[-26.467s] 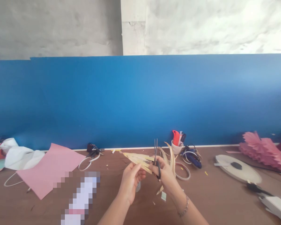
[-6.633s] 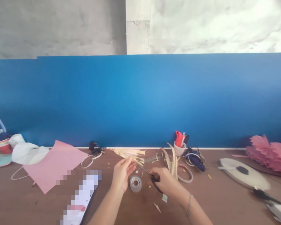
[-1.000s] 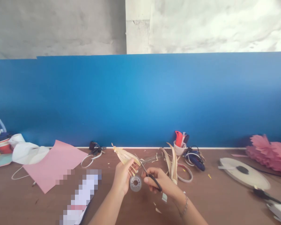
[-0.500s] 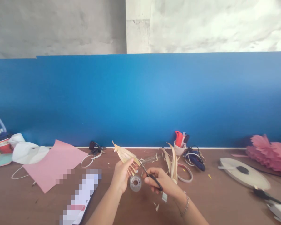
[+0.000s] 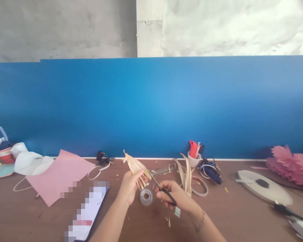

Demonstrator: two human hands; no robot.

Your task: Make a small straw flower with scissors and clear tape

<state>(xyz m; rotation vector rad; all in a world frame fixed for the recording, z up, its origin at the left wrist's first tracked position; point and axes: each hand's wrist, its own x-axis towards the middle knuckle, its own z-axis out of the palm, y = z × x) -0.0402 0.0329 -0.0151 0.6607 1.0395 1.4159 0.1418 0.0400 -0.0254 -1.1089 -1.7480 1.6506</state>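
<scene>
Had a pale husk-like piece (image 5: 135,165) pinched in the left hand (image 5: 128,187), over the tabletop (image 5: 141,228), just beyond the tape roll (image 5: 146,202). Ran slantwise lengthwise, narrow tip to the far left, wide slit end toward the near right. Gripped black-handled scissors (image 5: 163,191) in the right hand (image 5: 175,195), blades angled at that wide end. Couldn't tell if actually biting in, tbh.

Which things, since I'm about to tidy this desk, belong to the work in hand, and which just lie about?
In use:
fringed husk-like piece (left hand)
scissors (right hand)
probably loose pale strips, tape roll

Lying about, seemingly:
pink sheet
white cup
pleated pink paper
</scene>
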